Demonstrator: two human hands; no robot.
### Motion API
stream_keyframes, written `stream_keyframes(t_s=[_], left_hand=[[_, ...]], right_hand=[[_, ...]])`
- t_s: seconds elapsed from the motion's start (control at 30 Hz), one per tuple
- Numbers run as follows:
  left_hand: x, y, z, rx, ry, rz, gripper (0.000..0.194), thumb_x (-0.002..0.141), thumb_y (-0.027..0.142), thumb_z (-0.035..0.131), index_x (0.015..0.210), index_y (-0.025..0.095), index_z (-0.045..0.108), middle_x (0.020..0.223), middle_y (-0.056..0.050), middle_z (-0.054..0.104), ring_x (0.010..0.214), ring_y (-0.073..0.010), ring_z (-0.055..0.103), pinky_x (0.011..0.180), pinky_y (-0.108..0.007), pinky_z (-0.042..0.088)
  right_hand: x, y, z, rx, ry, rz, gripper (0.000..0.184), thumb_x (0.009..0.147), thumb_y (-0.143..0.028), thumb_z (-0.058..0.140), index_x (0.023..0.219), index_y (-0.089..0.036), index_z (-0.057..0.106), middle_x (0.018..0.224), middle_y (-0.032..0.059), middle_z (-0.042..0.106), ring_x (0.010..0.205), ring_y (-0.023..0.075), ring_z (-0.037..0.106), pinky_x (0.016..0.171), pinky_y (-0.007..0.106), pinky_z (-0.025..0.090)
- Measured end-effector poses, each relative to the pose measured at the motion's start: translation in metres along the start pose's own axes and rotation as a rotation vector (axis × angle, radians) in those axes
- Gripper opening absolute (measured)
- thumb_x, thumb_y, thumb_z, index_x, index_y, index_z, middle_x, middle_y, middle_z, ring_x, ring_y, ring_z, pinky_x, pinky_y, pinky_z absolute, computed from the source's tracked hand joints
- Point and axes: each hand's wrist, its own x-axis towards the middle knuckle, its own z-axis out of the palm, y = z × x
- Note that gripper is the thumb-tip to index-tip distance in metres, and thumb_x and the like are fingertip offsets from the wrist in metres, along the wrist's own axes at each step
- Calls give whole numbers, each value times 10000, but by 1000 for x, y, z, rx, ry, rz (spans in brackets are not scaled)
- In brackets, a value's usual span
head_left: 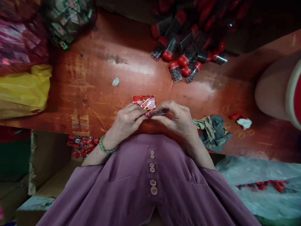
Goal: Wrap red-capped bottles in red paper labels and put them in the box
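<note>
My left hand (pixel 125 121) and my right hand (pixel 177 117) meet at the near edge of a worn red wooden table (pixel 98 78). Together they hold a small clear tube (pixel 157 112) with dark contents, lying sideways between the fingertips. My left hand also pinches a small red-and-clear printed packet (pixel 144 101) whose top sticks up above the fingers. Both hands have their fingers closed. A green bead bracelet (pixel 106 147) circles my left wrist.
A heap of red-capped clear tubes (pixel 185 53) lies at the far middle. Bags of wrapped packets (pixel 22 40), a yellow bag (pixel 24 89) sit left. A crumpled cloth (pixel 213 128), rubber bands (pixel 240 135) and another person's arm (pixel 275 91) are right. A box of filled packets (pixel 81 146) stands below.
</note>
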Motion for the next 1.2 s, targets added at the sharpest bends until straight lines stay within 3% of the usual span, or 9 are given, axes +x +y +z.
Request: stream_keyframes(t_s=[0.17, 0.33, 0.43, 0.57, 0.7, 0.8, 0.87, 1.03, 1.2], left_hand=[[-1, 0, -1, -115, -8, 7, 173, 910, 296, 647, 988, 173, 742, 943, -67, 773, 828, -156, 719, 772, -275, 581], [0, 2, 2, -182, -8, 55, 154, 879, 220, 671, 995, 137, 730, 942, -96, 773, 876, -179, 729, 810, -295, 589], [1, 5, 1, -331, -50, -8, 123, 851, 210, 703, 942, 135, 737, 879, -79, 774, 803, -152, 732, 756, -245, 584], [6, 4, -2, -374, -47, -158, 209, 791, 276, 774, 971, 170, 761, 912, -65, 792, 794, -168, 744, 752, -257, 589], [17, -4, -1, -458, 5, -328, 352, 725, 349, 830, 1024, 176, 768, 956, -70, 794, 837, -196, 746, 796, -289, 593], [29, -12, 0, -554, 4, -363, 484, 708, 382, 842, 1134, 182, 729, 947, -55, 789, 823, -178, 734, 802, -284, 589], [35, -20, 0, -577, -4, -360, 594, 682, 435, 856, 1192, 175, 699, 934, -56, 781, 815, -179, 727, 808, -294, 586], [30, -40, 6, -421, -12, -196, 843, 595, 516, 889, 1316, 176, 615, 1106, -98, 755, 989, -257, 726, 910, -336, 568], [11, -43, 13, -171, -109, -19, 677, 806, 405, 761, 1392, 147, 542, 1211, -154, 724, 1076, -271, 714, 965, -381, 562]], right_hand=[[1, -1, -3, 124, -77, 49, 159, 912, -313, 679, 1040, -236, 624, 949, 7, 729, 817, 149, 700, 743, 258, 551], [2, -8, -7, 132, -158, 100, 103, 908, -264, 671, 956, -215, 594, 865, 2, 704, 723, 132, 654, 652, 237, 497], [0, -7, -6, 328, -171, 185, 185, 881, -275, 700, 897, -210, 528, 851, 0, 690, 684, 111, 620, 606, 223, 472], [-4, 0, 1, 637, -176, 291, 262, 877, -303, 707, 870, -221, 458, 979, 20, 699, 778, 111, 656, 662, 228, 526], [1, 8, 11, 821, -75, 404, 298, 844, -354, 734, 1005, -234, 514, 1032, 8, 665, 780, 108, 685, 686, 244, 599], [10, 15, 14, 839, -60, 384, 416, 787, -373, 787, 1134, -237, 604, 1041, 5, 654, 807, 117, 692, 694, 248, 624], [14, 20, 14, 810, -38, 359, 385, 769, -392, 800, 1091, -221, 676, 1028, 11, 664, 796, 120, 694, 687, 243, 626], [13, 31, 10, 808, 135, 405, 325, 766, -418, 801, 1020, -231, 726, 921, -11, 701, 656, 102, 693, 635, 246, 629], [6, 42, 4, 884, 352, 430, 373, 694, -447, 845, 994, -262, 724, 806, -29, 716, 565, 111, 674, 539, 250, 608]])
